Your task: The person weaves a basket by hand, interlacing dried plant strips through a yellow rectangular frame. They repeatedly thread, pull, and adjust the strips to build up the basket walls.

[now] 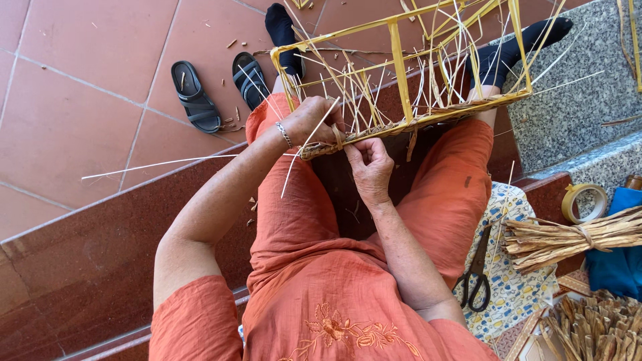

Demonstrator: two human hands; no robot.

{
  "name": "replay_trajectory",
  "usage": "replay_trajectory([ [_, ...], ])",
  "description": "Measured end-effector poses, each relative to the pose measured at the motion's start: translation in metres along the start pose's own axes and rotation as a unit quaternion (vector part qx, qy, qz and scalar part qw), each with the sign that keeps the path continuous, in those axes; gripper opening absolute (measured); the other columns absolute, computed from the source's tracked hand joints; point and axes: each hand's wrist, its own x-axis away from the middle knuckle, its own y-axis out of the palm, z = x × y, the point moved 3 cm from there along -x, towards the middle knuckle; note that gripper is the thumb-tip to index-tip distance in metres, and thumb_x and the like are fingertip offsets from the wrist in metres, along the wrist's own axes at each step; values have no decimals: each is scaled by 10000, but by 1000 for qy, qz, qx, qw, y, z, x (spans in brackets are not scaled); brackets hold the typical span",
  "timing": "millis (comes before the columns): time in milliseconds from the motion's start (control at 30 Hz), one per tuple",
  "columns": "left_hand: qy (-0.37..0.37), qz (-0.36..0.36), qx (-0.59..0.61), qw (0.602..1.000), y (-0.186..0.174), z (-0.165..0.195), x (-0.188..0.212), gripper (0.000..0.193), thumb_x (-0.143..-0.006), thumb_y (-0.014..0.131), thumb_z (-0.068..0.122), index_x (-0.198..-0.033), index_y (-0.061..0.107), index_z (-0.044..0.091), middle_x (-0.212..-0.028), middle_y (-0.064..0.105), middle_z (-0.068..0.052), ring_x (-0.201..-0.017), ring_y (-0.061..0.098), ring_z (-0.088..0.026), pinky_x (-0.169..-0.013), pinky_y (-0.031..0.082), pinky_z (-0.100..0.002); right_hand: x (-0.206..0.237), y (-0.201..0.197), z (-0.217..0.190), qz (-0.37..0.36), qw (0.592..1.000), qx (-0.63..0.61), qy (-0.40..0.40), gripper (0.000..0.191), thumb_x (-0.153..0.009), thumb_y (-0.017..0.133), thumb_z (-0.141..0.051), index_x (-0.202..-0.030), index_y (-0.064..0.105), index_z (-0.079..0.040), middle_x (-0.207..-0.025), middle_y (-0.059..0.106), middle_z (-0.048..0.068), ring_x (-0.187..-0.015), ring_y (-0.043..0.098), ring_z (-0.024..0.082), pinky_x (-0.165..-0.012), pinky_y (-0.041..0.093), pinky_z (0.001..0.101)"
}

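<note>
The half-woven basket frame (408, 80) rested across the person's knees in the upper middle of the frame, its yellow uprights rising toward the top edge and loose pale strands sticking out in all directions. Its long axis ran from the centre up and to the right, so the woven lower rim (401, 124) made a slanted line from the hands toward the knee on the right side of the picture.

Both hands met at the near, lower-left end of that rim. The left hand (311, 120) came in from the left of the frame and lay on top of the rim corner, fingers curled closed around the weave and around a thin pale strand (304, 150) that passed under the hand and pointed down toward the lap. The right hand (370, 164) sat just below and to the right of it, thumb and forefinger pinched tight on a short brown strip (339, 137) at the rim's edge. The two hands were almost touching; the left was the one actually on the frame, and the right reached up to it from beneath.

A long white strand (157, 165) stretched away leftward across the red floor. The unwoven run of rim lay to the upper right of both grips. Well apart, at the right edge, lay scissors (476, 271), a tied bundle of dried strips (575, 237) and a roll of tape (584, 202). A pair of black sandals (217, 90) sat at upper left.
</note>
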Motion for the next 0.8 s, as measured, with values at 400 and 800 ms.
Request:
replay_trajectory([
  [400,26,-63,47,997,-1,1,4,178,-766,810,160,-931,820,94,-856,790,-44,-788,736,-129,-745,590,-299,10,-3,-7,-16,994,104,-36,165,-890,812,-66,-957,664,-39,-657,630,-14,-550,528,10,-514,429,200],
  [800,42,-103,92,990,0,-3,11,200,-822,765,147,-1013,815,111,-921,802,-11,-853,740,-102,-810,604,-281,5,-35,8,-87,947,310,-10,99,-846,704,-185,-862,689,-88,-725,730,81,-644,724,223,-628,572,371],
])
